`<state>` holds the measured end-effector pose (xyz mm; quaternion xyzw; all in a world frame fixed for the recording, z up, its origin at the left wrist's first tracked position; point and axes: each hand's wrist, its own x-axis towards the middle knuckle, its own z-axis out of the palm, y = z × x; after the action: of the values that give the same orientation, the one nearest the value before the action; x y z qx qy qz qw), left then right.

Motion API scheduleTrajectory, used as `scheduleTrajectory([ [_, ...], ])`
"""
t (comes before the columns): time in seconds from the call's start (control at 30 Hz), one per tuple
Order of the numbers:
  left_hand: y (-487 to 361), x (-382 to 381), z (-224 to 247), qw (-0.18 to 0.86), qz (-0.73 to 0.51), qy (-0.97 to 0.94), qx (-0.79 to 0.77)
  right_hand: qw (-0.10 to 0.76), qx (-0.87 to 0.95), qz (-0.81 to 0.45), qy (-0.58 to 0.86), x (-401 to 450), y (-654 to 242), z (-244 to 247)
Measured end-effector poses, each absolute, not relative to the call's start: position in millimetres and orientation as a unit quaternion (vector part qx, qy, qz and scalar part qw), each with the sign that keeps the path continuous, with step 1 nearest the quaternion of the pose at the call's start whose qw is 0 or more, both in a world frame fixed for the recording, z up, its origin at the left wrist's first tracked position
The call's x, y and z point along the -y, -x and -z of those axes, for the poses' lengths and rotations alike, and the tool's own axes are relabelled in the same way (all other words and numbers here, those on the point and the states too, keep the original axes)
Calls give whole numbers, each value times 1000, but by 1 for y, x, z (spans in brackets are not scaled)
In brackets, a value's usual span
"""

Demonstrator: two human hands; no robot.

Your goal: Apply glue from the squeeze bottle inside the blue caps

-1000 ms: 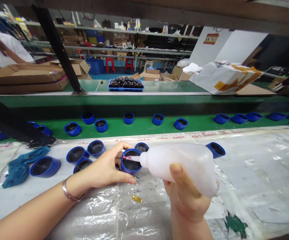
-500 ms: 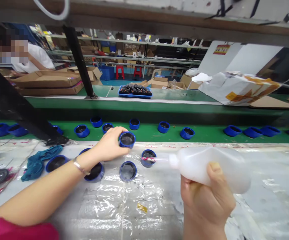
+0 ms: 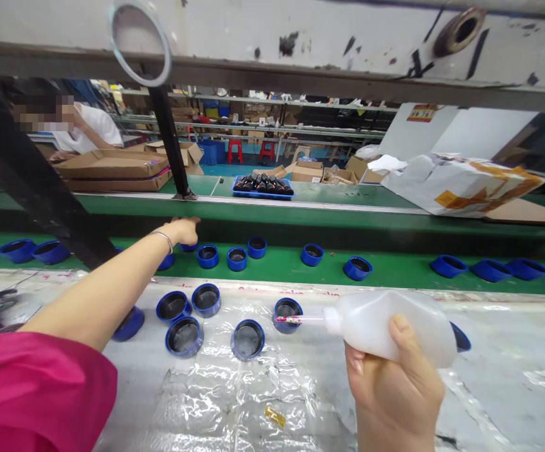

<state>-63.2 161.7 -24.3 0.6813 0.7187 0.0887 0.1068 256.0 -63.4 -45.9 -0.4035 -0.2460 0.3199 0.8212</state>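
Observation:
My right hand (image 3: 397, 383) is wrapped around a translucent white plastic squeeze bottle (image 3: 390, 323), held on its side. Its thin nozzle, reddish at the tip, points left over a blue cup-like ring (image 3: 288, 307) with a dark inside. My left hand (image 3: 184, 231) reaches across the green belt, just over another blue ring (image 3: 188, 247), which it partly covers. Its fingers look stretched out, though some are hidden. Several more blue rings stand on the plastic-covered table, among them one (image 3: 248, 339) nearest me and one (image 3: 206, 299) closer to the belt.
Further blue rings (image 3: 312, 254) stand along the green belt (image 3: 399, 263). A dark slanted post (image 3: 41, 169) crosses the left side. Beyond are a blue tray (image 3: 263, 193) of black parts, a white wrapped box (image 3: 461, 185), cartons (image 3: 112, 166) and a seated person (image 3: 86, 129).
My left hand has let go of a blue ring and moved left and away over the belt. My right hand keeps the bottle at nearly the same place. The view has tilted up slightly.

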Motion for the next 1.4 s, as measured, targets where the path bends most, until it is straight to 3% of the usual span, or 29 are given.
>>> scheduleTrajectory([
  [0.13, 83, -156, 23, 132, -103, -682, -712, 813, 169, -366, 420, 60, -252, 41],
  [0.33, 66, -84, 12, 167, -211, -733, -624, 784, 269, -389, 403, 46, -243, 22],
  [0.43, 44, -33, 13, 239, -231, -765, -551, 786, 307, -381, 377, 37, -232, 4],
  [0.57, 22, 11, 23, 428, -287, -713, -474, 805, 352, -333, 341, 32, -216, -7],
  [0.63, 19, 19, 26, 460, -296, -701, -457, 802, 375, -317, 340, 31, -212, -1],
  [0.93, 20, 25, 23, 501, -302, -689, -428, 755, 438, -314, 374, 34, -214, 31],
  [1.4, 22, 25, 20, 491, -292, -693, -440, 774, 405, -274, 404, 38, -205, 23],
])
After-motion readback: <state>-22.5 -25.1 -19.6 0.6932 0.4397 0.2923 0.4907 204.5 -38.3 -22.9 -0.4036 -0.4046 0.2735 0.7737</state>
